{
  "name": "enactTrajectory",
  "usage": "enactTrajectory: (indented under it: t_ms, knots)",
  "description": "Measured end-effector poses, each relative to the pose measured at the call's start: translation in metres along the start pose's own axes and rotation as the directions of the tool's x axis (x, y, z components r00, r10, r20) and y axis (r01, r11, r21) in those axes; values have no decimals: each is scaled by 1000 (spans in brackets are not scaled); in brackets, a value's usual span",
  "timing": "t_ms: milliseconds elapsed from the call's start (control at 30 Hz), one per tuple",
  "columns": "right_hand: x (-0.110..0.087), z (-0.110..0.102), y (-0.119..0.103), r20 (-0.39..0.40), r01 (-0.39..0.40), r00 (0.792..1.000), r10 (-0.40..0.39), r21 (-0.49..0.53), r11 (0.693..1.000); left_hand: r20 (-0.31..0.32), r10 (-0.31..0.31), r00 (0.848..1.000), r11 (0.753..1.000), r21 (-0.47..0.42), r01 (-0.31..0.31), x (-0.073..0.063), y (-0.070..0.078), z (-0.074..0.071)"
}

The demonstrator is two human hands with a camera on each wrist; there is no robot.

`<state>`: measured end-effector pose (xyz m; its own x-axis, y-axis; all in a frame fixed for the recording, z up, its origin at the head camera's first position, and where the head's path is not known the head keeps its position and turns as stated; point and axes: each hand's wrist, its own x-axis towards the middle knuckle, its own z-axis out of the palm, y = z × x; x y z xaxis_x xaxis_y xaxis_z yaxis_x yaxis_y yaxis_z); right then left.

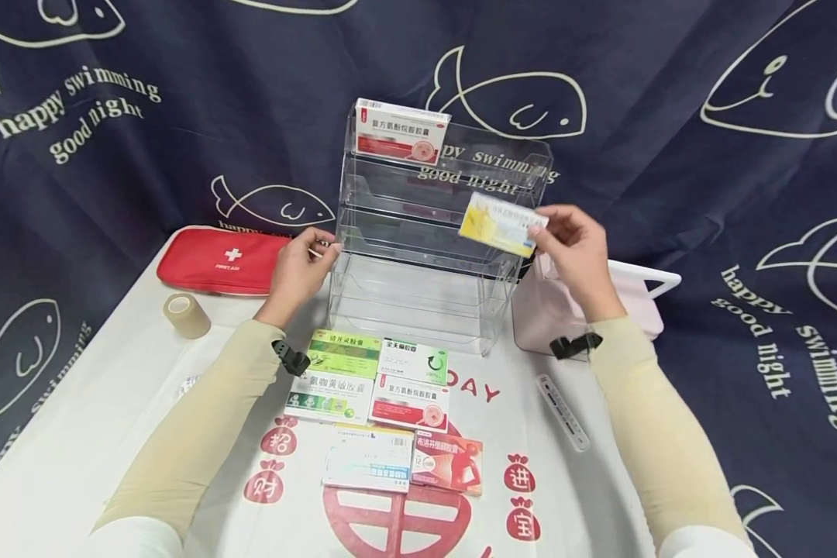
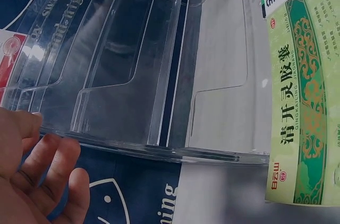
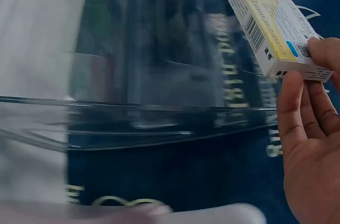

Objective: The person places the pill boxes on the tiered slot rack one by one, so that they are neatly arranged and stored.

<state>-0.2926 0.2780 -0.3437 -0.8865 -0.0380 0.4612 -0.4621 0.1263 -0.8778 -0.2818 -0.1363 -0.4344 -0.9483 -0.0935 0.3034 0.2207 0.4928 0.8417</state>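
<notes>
A clear acrylic tiered rack [image 1: 418, 298] stands upright on the table. My left hand [image 1: 303, 267] is at its left side edge, with thumb and curled fingers holding that edge [image 2: 122, 151]. My right hand [image 1: 575, 252] pinches a yellow-and-white medicine box [image 1: 504, 225] by one end, thumb on the printed face and fingers behind. That box is raised in front of the rack's right half, tilted, its barcode side showing in the right wrist view. A red-and-white medicine box [image 1: 399, 138] sits in the top tier at the left.
Several medicine boxes lie before the rack, including a green one [image 1: 344, 354] and an orange-red one [image 1: 448, 463]. A red first-aid pouch [image 1: 223, 260] and tan bandage roll [image 1: 187, 316] are left; a pink container [image 1: 540, 314] and white thermometer [image 1: 563, 412] are right.
</notes>
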Motion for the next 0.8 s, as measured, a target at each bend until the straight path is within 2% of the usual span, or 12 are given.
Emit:
enactTrajectory:
  t_ms: [233, 400, 500, 633, 800]
  knots:
    - [64, -1, -25, -72, 86, 994, -82, 47, 995, 6, -5, 1000, 1000, 2, 4, 0, 0, -1]
    - [98, -3, -40, -107, 74, 992, -70, 28, 997, -1, 3, 1000, 1000, 5, -3, -1, 0, 0]
    - [110, -1, -46, -119, 55, 991, -56, -12, 998, -5, 10, 1000, 1000, 12, -10, -1, -1, 1]
    - [115, 6, -52, -116, 20, 993, -31, -93, 995, -5, 9, 1000, 1000, 18, -9, 0, -1, 0]
    - [117, 10, -48, -97, 2, 995, -27, -250, 968, 0, 4, 1000, 1000, 15, -4, 0, -1, 0]
